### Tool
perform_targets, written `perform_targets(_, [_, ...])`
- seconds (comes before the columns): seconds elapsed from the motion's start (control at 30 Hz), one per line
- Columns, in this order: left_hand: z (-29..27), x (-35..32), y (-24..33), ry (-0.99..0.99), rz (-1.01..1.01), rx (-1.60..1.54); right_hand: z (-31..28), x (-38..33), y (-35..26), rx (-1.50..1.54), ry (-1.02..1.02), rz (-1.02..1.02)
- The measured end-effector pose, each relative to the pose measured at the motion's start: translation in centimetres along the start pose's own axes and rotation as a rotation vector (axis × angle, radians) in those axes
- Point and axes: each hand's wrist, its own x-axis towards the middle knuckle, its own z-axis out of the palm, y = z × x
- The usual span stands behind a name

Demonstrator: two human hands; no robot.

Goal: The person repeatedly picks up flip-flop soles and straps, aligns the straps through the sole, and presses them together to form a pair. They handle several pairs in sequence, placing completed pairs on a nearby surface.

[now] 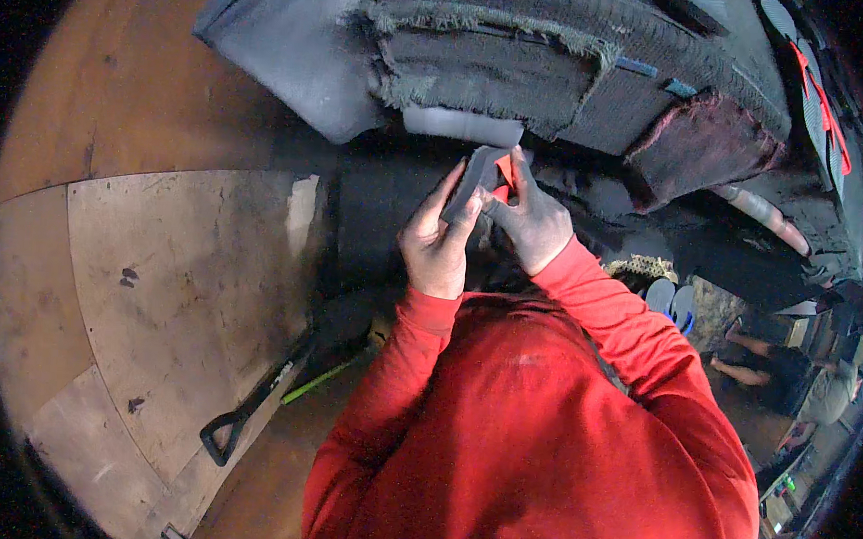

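Note:
A dark grey flip-flop (470,186) with a red-orange strap is held up between my hands, in front of my chest and just short of the worktop's near edge. My left hand (436,243) grips the sole from the left, fingers along its outer side and thumb on its near end. On the other side, my right hand (534,221) is closed at the strap, with its fingertips by the far end of the sole. Parts of the strap are covered by my fingers.
Frayed grey cloth (488,70) and a dark red cloth (701,151) cover the worktop. Flip-flops with red straps (825,118) lie at the far right. Wooden panels (190,288) and a black D-shaped handle (220,440) stand left. Another person (828,393) is at the right.

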Motion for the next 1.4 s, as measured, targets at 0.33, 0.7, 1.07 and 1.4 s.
perform_targets(0.33, [-1.9, -1.6, 5.1, -0.007, 0.123, 0.486, 3.4, 2.0, -0.3, 2.29, -0.129, 0.764])
perform_targets(0.7, [2.0, 5.1, 7.1, -0.342, -0.096, 1.227, 7.1, 2.9, 1.6, 2.595, -0.248, 0.759])
perform_targets(1.07, [1.9, 2.7, 11.4, -0.225, 0.1, 1.019, 0.7, 3.7, -0.3, 2.375, -0.36, 0.873])
perform_targets(1.4, [-1.0, -4.9, 14.3, -0.068, -0.027, 1.052, -4.2, 2.3, -4.0, 2.318, -0.177, 0.957])
